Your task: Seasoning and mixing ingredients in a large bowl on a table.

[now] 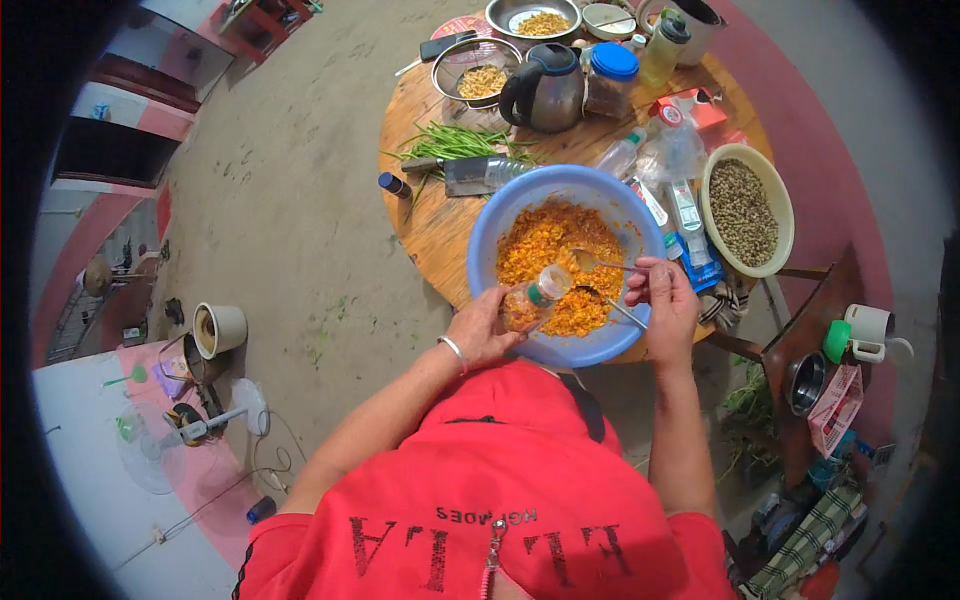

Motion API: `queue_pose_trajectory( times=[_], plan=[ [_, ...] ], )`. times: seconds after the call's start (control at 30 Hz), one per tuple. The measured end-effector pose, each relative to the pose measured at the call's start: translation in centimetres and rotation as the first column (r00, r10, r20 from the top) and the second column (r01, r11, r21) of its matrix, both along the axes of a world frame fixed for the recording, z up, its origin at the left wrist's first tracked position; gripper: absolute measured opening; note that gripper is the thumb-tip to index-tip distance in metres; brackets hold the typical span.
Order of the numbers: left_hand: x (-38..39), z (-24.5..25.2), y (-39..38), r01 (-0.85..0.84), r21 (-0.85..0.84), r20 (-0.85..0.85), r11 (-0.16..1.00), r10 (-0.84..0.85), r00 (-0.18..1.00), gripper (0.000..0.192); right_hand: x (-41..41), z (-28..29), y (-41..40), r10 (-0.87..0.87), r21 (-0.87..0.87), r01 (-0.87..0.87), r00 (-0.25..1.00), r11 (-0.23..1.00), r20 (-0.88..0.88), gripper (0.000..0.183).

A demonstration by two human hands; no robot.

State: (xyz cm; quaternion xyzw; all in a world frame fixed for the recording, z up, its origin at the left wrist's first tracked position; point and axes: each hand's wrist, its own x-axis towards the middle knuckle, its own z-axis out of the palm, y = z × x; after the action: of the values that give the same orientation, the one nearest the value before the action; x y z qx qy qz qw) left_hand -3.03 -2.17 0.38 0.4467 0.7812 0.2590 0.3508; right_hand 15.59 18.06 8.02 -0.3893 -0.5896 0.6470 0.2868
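Observation:
A large blue plastic basin (486, 225) sits at the near edge of the round table, holding a chopped orange-red mixture (541, 225). My left hand (484, 324) grips a clear plastic bottle (529, 301) with a green band, tilted over the basin with its open mouth towards the upper right. Some of the orange mixture shows inside the bottle. In my right hand (666, 304) is the handle of a metal spoon (609, 265), its bowl loaded and close to the bottle's mouth. A second metal spoon (624, 312) lies in the basin, its handle pointing to the lower right.
On the wooden table (442, 255) lie a cleaver (466, 177) and green stalks (457, 141). Behind are an electric kettle (553, 90), a blue-lidded jar (611, 79) and a strainer (442, 75). To the right are an empty bottle (621, 154), packets and a bowl of greenish-brown seeds (742, 206).

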Motion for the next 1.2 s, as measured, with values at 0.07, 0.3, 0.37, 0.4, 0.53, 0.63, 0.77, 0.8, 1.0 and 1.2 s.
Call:
queue_pose_trajectory(
  times=[0.07, 0.3, 0.37, 0.4, 0.53, 0.63, 0.77, 0.8, 1.0, 1.2],
  plan=[
    [0.0, 0.2, 0.2, 0.002, 0.000, 0.006, 1.000, -0.002, 1.000, 0.070, -0.3, 1.2, -1.4, 0.038, 0.145, -0.048, 0.997, 0.988, 0.075, 0.024],
    [-0.2, 0.3, 0.1, -0.001, -0.001, 0.013, 1.000, 0.001, 1.000, 0.075, -0.3, 3.3, -1.9, 0.229, 0.787, -0.338, 0.940, 0.515, 0.254, 0.013],
    [-0.2, 0.3, -0.1, -0.001, -0.027, 0.018, 1.000, 0.001, 1.000, 0.075, 0.0, 3.1, -2.3, 0.212, 0.747, -0.321, 0.947, 0.582, 0.241, 0.013],
    [-0.2, 0.3, -0.2, 0.002, -0.051, 0.022, 0.999, -0.001, 1.000, 0.075, 0.1, 2.9, -2.3, 0.191, 0.703, -0.298, 0.954, 0.646, 0.229, 0.013],
    [-0.1, -0.1, -1.0, -0.023, -0.005, 0.009, 1.000, 0.023, 1.000, 0.073, -1.1, -0.6, -0.9, -0.045, 0.386, -0.012, 0.989, 0.922, 0.138, 0.022],
    [-0.2, 0.7, -0.9, -0.021, 0.089, 0.057, 0.996, 0.016, 0.998, 0.071, -2.3, -7.8, 1.6, -0.033, 0.352, -0.050, 0.974, 0.935, 0.226, 0.021],
    [-0.2, 0.0, -2.1, -0.029, 0.084, 0.089, 0.996, 0.022, 0.996, 0.071, -4.5, -15.1, 3.8, -0.059, 0.494, -0.127, 0.937, 0.860, 0.344, 0.021],
    [-0.2, -0.2, -2.2, -0.022, 0.130, 0.081, 0.991, 0.011, 0.997, 0.072, -5.1, -15.9, 4.2, -0.098, 0.529, -0.116, 0.928, 0.841, 0.358, 0.022],
    [0.1, 0.8, -2.2, -0.033, 0.120, 0.082, 0.992, 0.023, 0.996, 0.073, -7.1, -20.6, 4.1, -0.110, 0.495, -0.106, 0.915, 0.863, 0.388, 0.026],
    [0.2, 0.8, -2.1, -0.046, 0.104, 0.049, 0.994, 0.041, 0.998, 0.071, -6.9, -21.7, 2.0, -0.057, 0.216, -0.024, 0.931, 0.976, 0.361, 0.028]
  ],
)
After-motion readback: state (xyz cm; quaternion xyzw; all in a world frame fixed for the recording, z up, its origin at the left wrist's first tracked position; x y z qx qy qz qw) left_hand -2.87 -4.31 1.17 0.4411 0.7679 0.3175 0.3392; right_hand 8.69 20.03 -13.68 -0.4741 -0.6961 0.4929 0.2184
